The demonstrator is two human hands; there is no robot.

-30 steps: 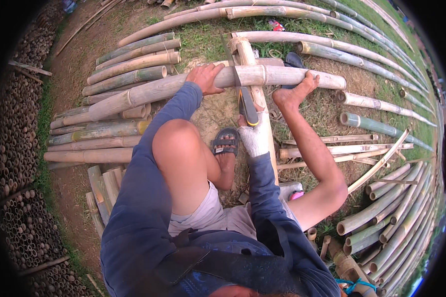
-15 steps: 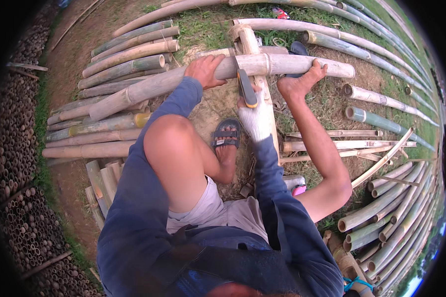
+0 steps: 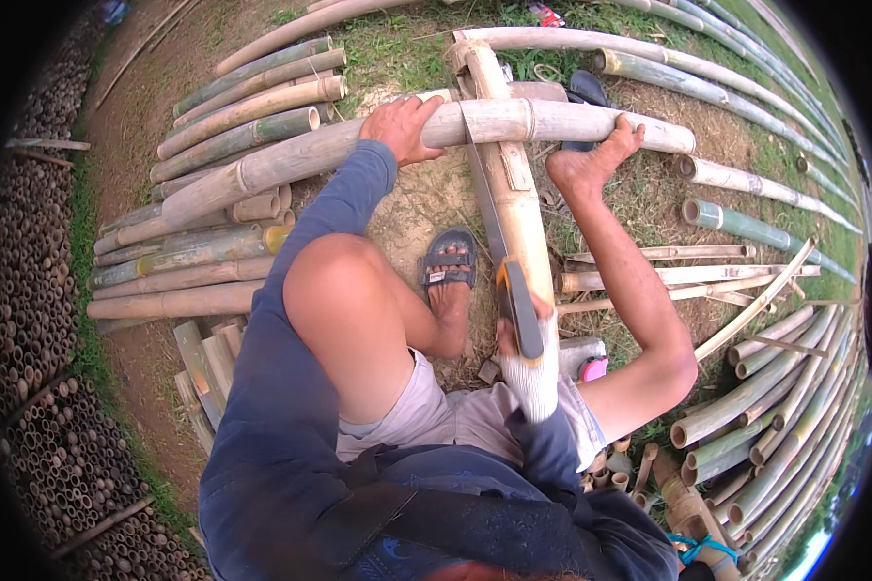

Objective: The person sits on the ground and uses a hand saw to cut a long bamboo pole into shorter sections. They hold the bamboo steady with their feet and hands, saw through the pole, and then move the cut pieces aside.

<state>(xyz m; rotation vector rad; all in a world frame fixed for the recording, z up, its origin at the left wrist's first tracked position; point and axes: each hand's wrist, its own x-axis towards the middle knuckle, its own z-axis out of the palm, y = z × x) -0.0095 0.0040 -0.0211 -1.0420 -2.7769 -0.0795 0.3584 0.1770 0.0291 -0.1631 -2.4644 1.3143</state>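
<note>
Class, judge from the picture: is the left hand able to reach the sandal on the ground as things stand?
Probably yes: the left hand rests on the bamboo pole, and open ground lies between it and the sandal.

A long tan bamboo pole (image 3: 552, 121) lies crosswise on a wooden rest, a saw (image 3: 499, 242) blade set into it.

The saw (image 3: 499, 237) blade's cutting end hides behind the bamboo pole (image 3: 513, 121). The gloved right hand (image 3: 533, 373) covers most of the handle. Stacked bamboo ends (image 3: 39, 320) at the left rim blur into the dark edge.
</note>
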